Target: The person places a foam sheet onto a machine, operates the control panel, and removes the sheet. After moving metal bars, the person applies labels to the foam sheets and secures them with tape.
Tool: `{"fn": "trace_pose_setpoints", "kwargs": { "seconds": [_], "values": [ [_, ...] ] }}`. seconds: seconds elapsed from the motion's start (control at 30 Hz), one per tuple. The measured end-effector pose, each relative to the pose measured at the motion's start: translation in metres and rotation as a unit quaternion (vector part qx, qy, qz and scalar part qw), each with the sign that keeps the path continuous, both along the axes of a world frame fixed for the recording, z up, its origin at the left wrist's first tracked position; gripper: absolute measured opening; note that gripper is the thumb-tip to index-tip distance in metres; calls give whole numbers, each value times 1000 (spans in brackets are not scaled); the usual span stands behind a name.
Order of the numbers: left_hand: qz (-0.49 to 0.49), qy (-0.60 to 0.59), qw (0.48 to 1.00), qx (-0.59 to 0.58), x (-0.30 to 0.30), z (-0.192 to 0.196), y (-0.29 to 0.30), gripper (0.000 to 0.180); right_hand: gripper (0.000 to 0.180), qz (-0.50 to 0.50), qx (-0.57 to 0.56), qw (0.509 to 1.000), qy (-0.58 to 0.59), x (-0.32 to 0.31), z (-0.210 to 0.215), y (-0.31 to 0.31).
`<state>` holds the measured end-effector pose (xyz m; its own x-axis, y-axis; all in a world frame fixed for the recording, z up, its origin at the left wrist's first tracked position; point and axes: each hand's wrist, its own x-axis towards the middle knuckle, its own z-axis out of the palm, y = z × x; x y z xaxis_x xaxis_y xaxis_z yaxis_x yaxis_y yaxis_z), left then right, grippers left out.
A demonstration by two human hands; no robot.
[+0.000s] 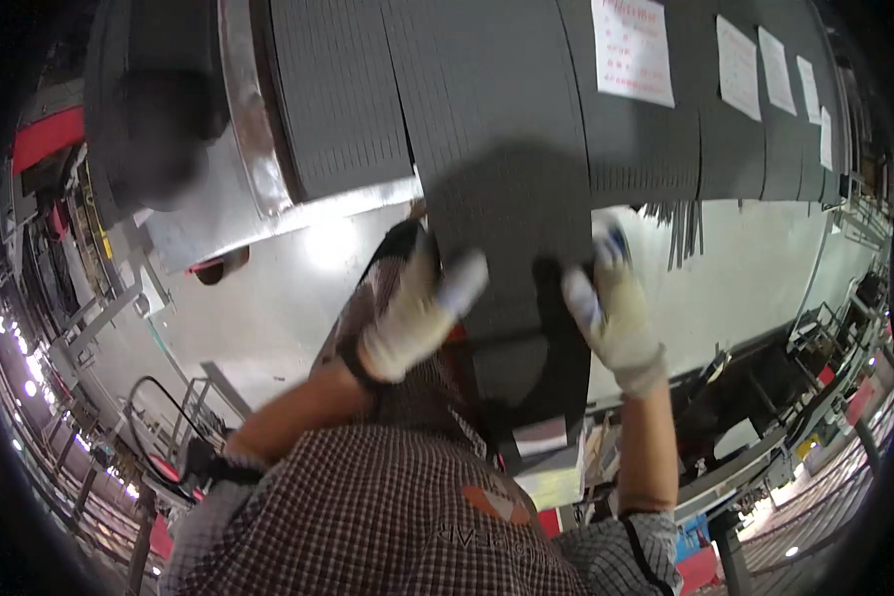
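Note:
A long dark grey panel with a matte surface runs from the stacks at the far side toward my body, between my two hands. My left hand, in a whitish glove, is at the panel's left edge; its thumb and fingers are spread, blurred by motion. At the right edge, my gloved right hand has its thumb over the panel and its fingers stretched away from me. Neither hand visibly closes on the panel, and contact is hard to judge. A shadow falls on the panel beside the right thumb.
Rows of dark grey slotted sheets lie across the far side, with paper sheets on those at right. Thin dark strips hang there. A metal frame stands at left. Near my waist is a yellowish stack.

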<state>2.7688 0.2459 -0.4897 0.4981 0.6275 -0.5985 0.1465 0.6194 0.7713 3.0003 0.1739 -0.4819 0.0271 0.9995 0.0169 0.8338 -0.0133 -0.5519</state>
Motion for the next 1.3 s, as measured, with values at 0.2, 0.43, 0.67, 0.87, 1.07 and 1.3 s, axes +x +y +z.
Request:
{"fn": "trace_pose_setpoints", "kwargs": {
  "seconds": [0.2, 0.43, 0.67, 0.87, 1.07, 1.3],
  "values": [
    [-18, -11, 996, -85, -8, 8, -42, 69, 52, 1, -372, 928, 23, 6, 30, -2],
    [45, -17, 999, -17, -35, 17, -44, 62, 32, -17, -266, 961, 73, -3, 85, 6],
    [-8, -37, 999, -25, -85, 61, -51, 19, 29, 295, -146, 943, -55, -49, 123, 0],
    [-40, -52, 997, -50, -80, -5, -46, 12, 40, 39, -119, 987, -96, 42, 78, -20],
    [-65, -96, 992, -49, -23, 48, -33, 52, 65, 86, -160, 983, -28, -30, 110, 7],
    [-31, -122, 990, -70, -11, 50, -31, 43, 74, 213, -129, 969, -7, -32, 109, 5]
  ]
}}
